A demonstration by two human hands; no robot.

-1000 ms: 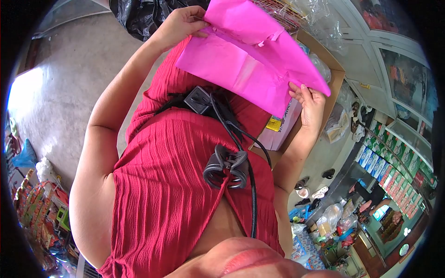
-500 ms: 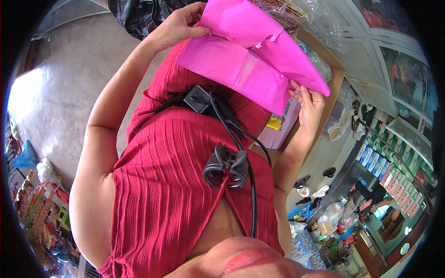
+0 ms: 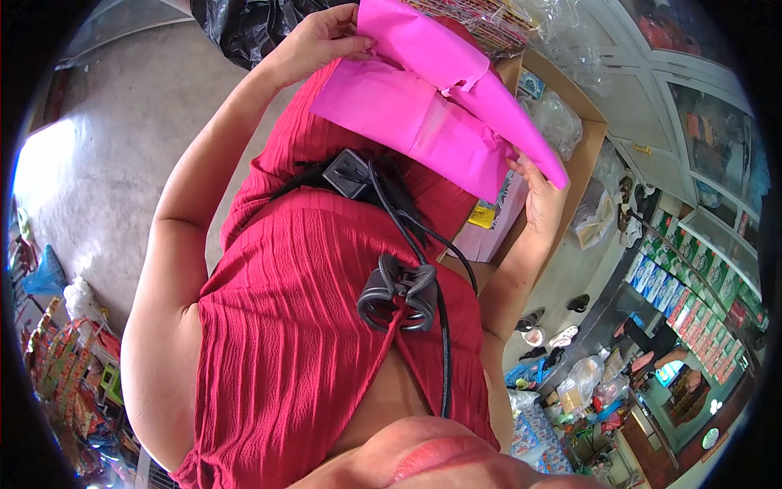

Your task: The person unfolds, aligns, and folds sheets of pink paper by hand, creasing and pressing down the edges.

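Paper (image 3: 391,107) is dipping at its right end since the earlier frame, left hand (image 3: 320,42) and right hand (image 3: 541,192) pinching opposite edges above the lap (image 3: 281,155), uneven pulling probably risking lengthening its ragged tear (image 3: 466,85).

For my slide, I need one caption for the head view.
Left hand and right hand hold a creased pink sheet, an open box at the right.

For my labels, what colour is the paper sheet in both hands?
Bright pink: the paper sheet shows best in the head view.
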